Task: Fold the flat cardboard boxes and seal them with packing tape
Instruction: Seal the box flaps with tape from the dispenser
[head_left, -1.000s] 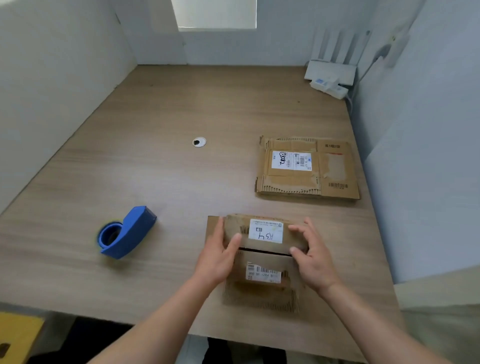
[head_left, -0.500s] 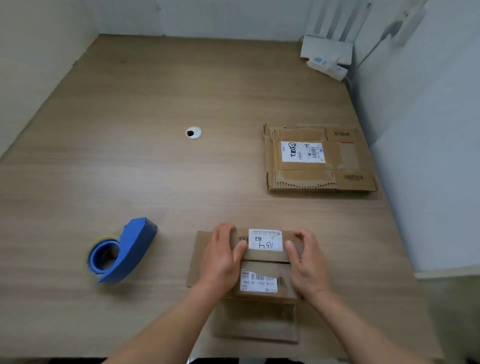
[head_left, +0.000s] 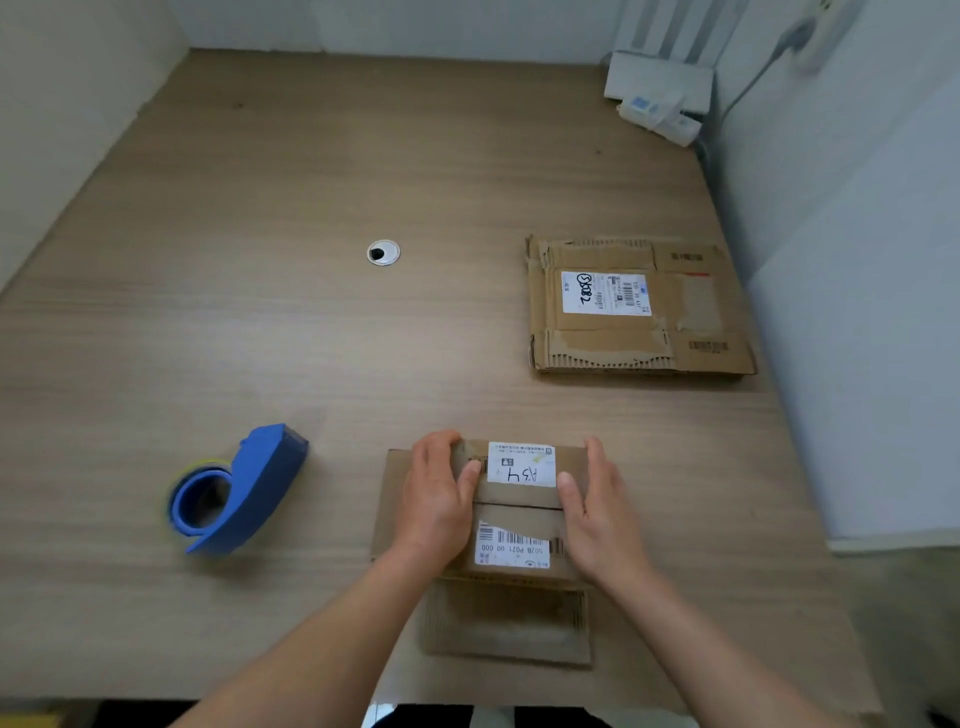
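A small cardboard box (head_left: 519, 506) with two white labels stands near the table's front edge, its two top flaps folded shut and meeting at a seam. My left hand (head_left: 439, 499) holds its left side, fingers curled over the far edge and thumb on the top flap. My right hand (head_left: 595, 506) holds the right side, thumb on top. Loose flaps stick out to the left and toward me. A blue tape dispenser (head_left: 239, 491) lies on the table to the left. A flat cardboard box (head_left: 639, 306) lies farther back on the right.
The wooden table (head_left: 311, 338) has a round cable hole (head_left: 383, 253) in its middle. A white router (head_left: 660, 85) with a power strip sits in the far right corner. White partition walls close in the left, back and right sides.
My view has tilted down and come closer. Both hands have stayed on the small box, pressing its top flaps closed; the near flap now lies flat toward me.
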